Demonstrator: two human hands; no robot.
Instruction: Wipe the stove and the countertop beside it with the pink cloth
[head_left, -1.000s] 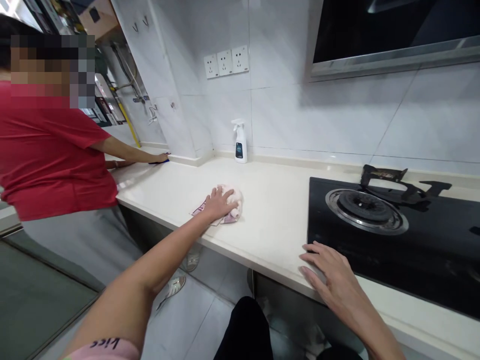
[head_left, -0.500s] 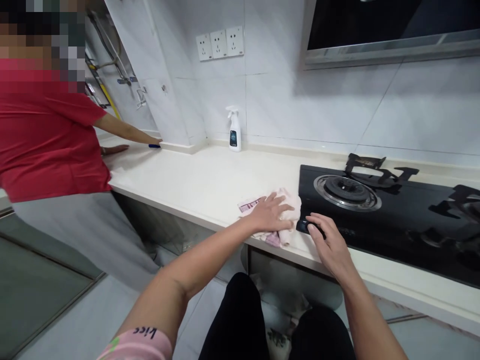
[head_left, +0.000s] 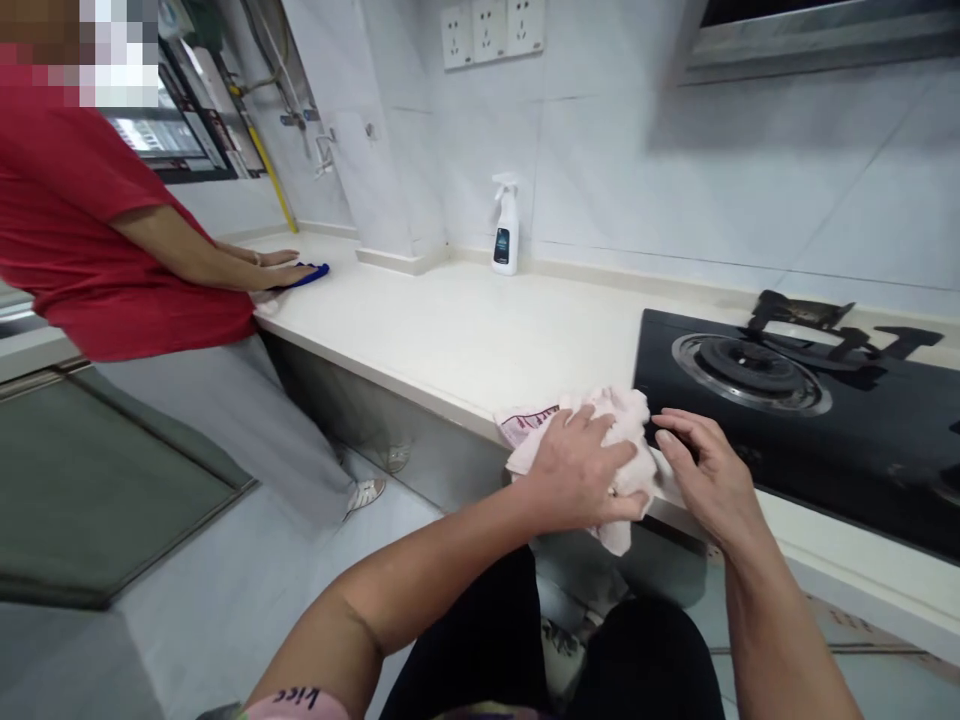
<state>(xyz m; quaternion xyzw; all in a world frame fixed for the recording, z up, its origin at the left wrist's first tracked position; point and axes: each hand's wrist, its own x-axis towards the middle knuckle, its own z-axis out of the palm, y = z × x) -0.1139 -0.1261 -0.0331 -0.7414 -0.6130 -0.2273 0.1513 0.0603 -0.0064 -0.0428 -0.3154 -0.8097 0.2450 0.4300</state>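
My left hand (head_left: 581,460) presses on a pale pink cloth (head_left: 628,415) at the front edge of the white counter. Its fingers are spread and bent over the bunched fabric. One corner with dark red print pokes out on the left, and a fold hangs over the edge. Beside it, my right hand (head_left: 705,465) is at the front left corner of the black gas stove (head_left: 840,455). Those fingers are loosely curved with the thumb a little apart, and I see nothing held. The cloth hides part of the stove's corner.
A white spray bottle (head_left: 505,235) stands by the wall. The stove has a burner (head_left: 750,370) and a loose-looking black pan support (head_left: 814,325) behind it. To the left, a person in a red shirt (head_left: 127,250) has a hand on a blue cloth (head_left: 311,275).
My left hand has drawn the cloth towards me, partly over the counter edge. My view has swung left. The other person's hands have come nearer the counter's front edge with the blue cloth.
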